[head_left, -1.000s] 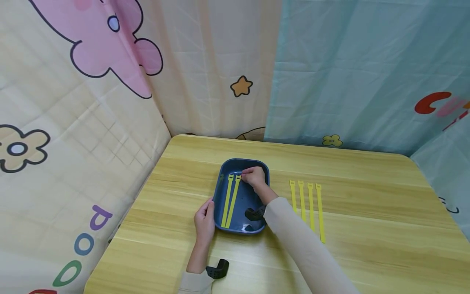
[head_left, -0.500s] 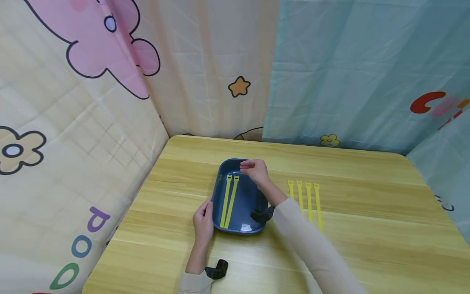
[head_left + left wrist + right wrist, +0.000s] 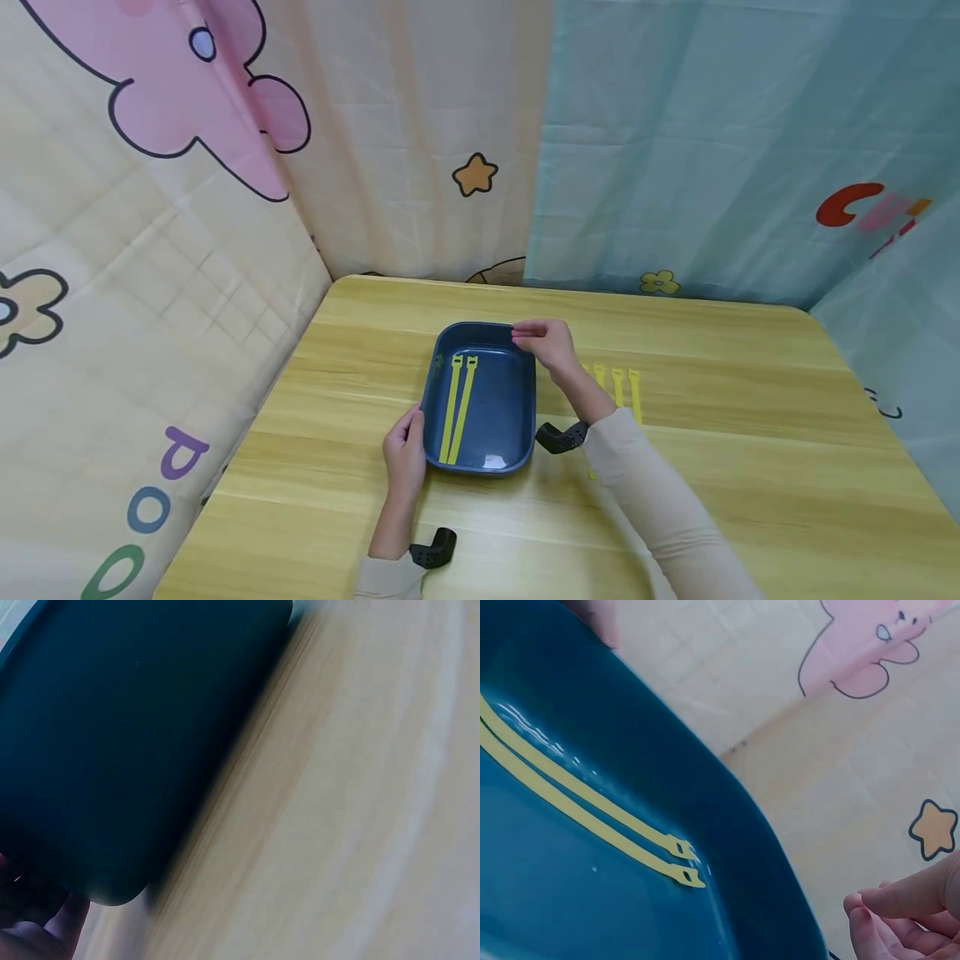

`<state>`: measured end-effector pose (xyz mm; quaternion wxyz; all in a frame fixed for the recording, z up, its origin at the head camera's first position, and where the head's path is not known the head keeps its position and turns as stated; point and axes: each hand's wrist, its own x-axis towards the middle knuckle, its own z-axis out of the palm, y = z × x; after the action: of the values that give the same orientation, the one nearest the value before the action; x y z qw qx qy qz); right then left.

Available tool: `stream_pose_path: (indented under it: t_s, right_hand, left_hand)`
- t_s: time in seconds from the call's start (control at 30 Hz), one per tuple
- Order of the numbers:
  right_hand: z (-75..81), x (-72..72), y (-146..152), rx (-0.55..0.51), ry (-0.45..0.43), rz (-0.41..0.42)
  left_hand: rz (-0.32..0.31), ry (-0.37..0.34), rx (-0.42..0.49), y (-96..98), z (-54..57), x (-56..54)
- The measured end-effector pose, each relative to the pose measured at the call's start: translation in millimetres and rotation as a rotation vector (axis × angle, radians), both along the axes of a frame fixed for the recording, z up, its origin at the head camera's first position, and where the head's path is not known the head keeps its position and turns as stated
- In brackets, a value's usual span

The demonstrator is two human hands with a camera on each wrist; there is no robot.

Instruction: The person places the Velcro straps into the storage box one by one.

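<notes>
A blue tray (image 3: 495, 400) stands on the table, and two yellow slotted-head cable straps (image 3: 462, 410) lie side by side along its left part. My left hand (image 3: 405, 454) grips the tray's left rim, thumb on top. In the left wrist view, fingers (image 3: 45, 934) show at the lower left against the tray's dark outer wall (image 3: 135, 750). My right hand (image 3: 546, 342) hovers by the tray's far right corner with fingers loosely bent and nothing between them. The right wrist view shows its thumb (image 3: 907, 896) near the fingertips, beside the tray wall (image 3: 757, 847).
More yellow straps (image 3: 618, 385) lie in a row on the wooden table (image 3: 750, 433) right of the tray, partly hidden by the right forearm and sleeve (image 3: 660, 500). Printed curtains (image 3: 420, 125) stand behind and to the left of the table. Each wrist wears a black camera (image 3: 562, 437).
My right hand has let go near the second strap's head, risen out of the tray and moved right to its far right corner. The left hand keeps its grip; the view has shifted slightly.
</notes>
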<state>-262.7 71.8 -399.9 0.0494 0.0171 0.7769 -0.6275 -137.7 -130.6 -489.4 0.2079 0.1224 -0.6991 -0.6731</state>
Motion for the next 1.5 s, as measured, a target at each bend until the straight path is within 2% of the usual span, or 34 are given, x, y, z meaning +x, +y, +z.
stream_pose_path:
  t_s: [0.1,0.27,0.33,0.47,0.73,0.87,1.03,1.13,1.5]
  right_hand:
    - [-0.3,-1.5,6.5,-0.028,0.001,-0.009]
    - [-3.7,-3.3,20.0,-0.064,-0.004,-0.025]
    - [-6.8,-4.3,26.0,-0.056,-0.003,-0.033]
    - [-14.6,-6.3,39.9,0.011,0.002,-0.057]
    - [-30.8,-10.8,64.6,0.092,-0.050,-0.085]
    - [-35.6,-10.2,74.5,0.189,-0.014,-0.052]
    - [-43.7,-10.8,87.1,0.396,0.091,-0.011]
    - [-49.2,-11.3,93.5,0.484,0.126,0.004]
    - [-58.0,-12.6,100.2,0.586,0.148,0.055]
  left_hand:
    - [-0.008,-0.030,0.009,0.0,5.4,1.6]
    - [-0.013,-0.044,0.005,4.9,28.3,10.6]
    - [-0.015,-0.045,0.006,5.9,33.3,12.7]
    - [-0.018,-0.044,0.015,5.7,33.0,12.1]
    - [-0.014,-0.034,0.012,6.0,32.5,12.4]
    - [-0.014,-0.024,0.009,6.3,32.1,12.0]
    - [-0.010,-0.018,0.009,6.0,32.2,11.2]
    - [-0.010,-0.019,0.007,5.9,32.6,11.5]
    - [-0.017,-0.040,0.003,5.2,33.2,11.3]
